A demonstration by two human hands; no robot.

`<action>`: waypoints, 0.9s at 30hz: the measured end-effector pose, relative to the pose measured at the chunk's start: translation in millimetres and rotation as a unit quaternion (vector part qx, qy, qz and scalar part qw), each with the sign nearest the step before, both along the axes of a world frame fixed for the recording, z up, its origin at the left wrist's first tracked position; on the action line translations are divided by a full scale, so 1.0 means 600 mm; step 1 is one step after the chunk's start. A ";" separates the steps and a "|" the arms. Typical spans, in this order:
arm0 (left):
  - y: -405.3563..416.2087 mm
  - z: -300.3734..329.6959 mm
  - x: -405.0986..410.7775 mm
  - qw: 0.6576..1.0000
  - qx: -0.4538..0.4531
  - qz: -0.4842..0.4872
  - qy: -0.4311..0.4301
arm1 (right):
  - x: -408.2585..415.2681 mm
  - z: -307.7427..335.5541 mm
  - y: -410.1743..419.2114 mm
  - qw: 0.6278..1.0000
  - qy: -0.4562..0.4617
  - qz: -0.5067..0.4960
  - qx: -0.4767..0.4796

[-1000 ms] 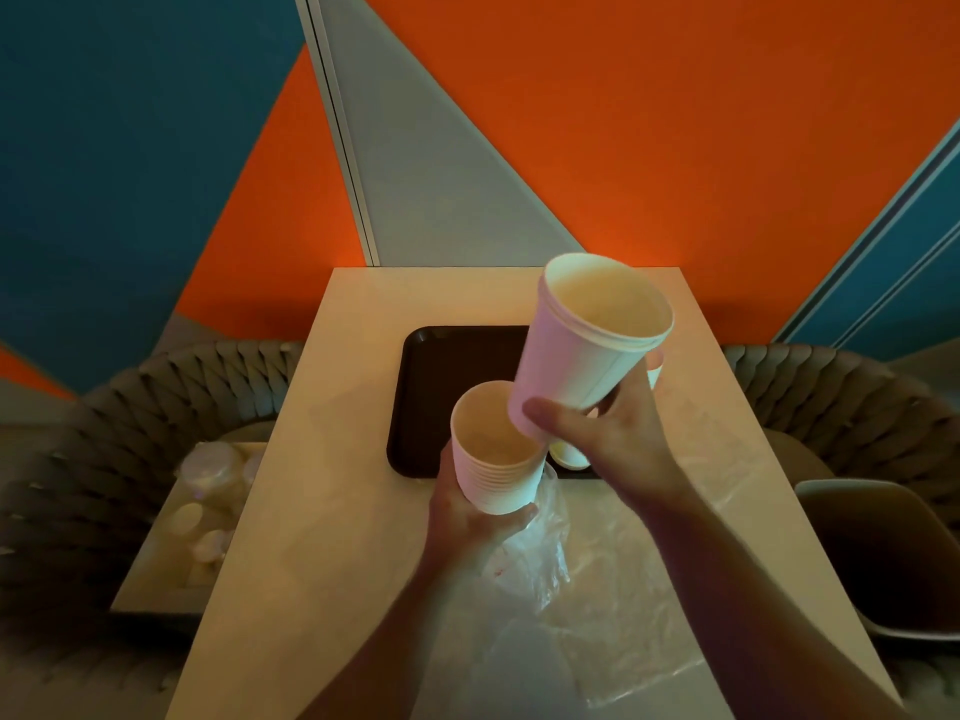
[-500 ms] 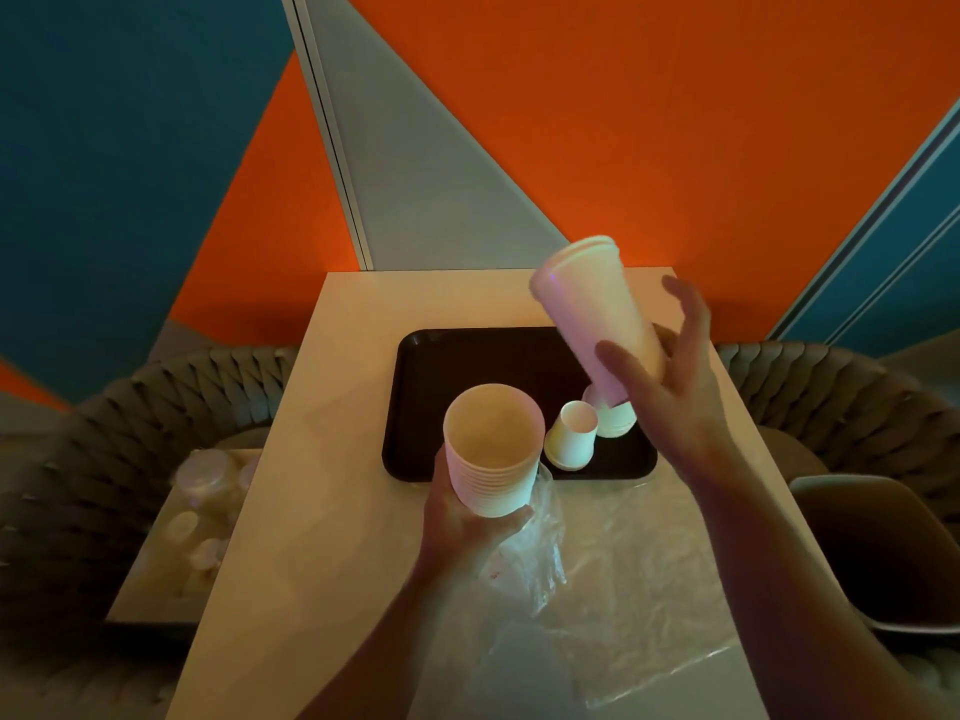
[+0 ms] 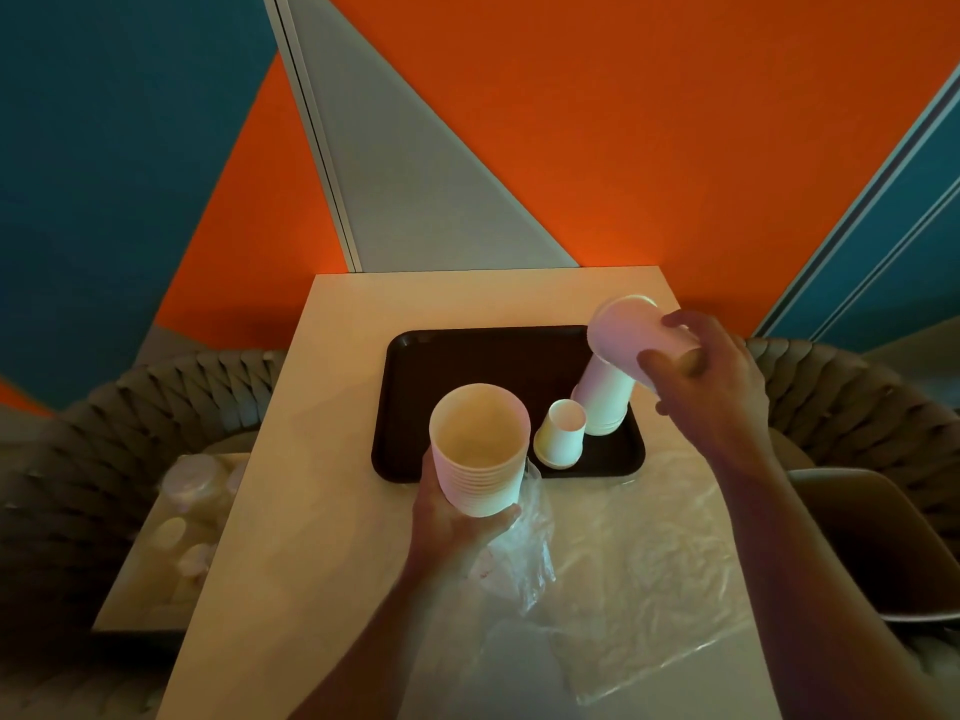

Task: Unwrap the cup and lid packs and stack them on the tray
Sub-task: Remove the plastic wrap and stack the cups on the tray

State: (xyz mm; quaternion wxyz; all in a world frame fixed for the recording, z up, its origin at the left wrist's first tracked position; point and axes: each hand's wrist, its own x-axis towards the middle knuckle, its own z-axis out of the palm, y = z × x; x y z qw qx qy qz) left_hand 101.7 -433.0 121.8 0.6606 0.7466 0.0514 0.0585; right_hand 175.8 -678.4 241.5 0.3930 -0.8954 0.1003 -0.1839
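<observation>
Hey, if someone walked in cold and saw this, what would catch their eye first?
Probably the two hands full of white paper cups: the left hand grips an upright cup stack at the table's middle, while the right hand holds an inverted stack above the dark tray. Behind them, the bright orange wall dominates, and crumpled clear plastic wrap sprawls across the near table.

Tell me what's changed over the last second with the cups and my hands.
The right hand turned its stack of cups from mouth-up to bottom-up and carried it right and down, over the inverted stack on the tray; its grip stayed on throughout. Unchanged: the left hand holds the upright stack, the small cup stack sits on the tray, and the plastic wrap lies on the table.
</observation>
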 end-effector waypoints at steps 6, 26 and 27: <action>0.000 -0.002 0.000 1.000 0.004 0.002 -0.004 | 0.027 -0.011 -0.018 0.996 0.084 -0.009 -0.029; 0.000 -0.006 0.000 1.000 -0.003 0.001 0.005 | 0.115 -0.108 -0.003 0.984 0.101 0.040 -0.142; 0.000 -0.006 0.000 1.000 -0.002 0.002 0.006 | 0.111 -0.116 -0.003 0.982 0.116 0.038 -0.144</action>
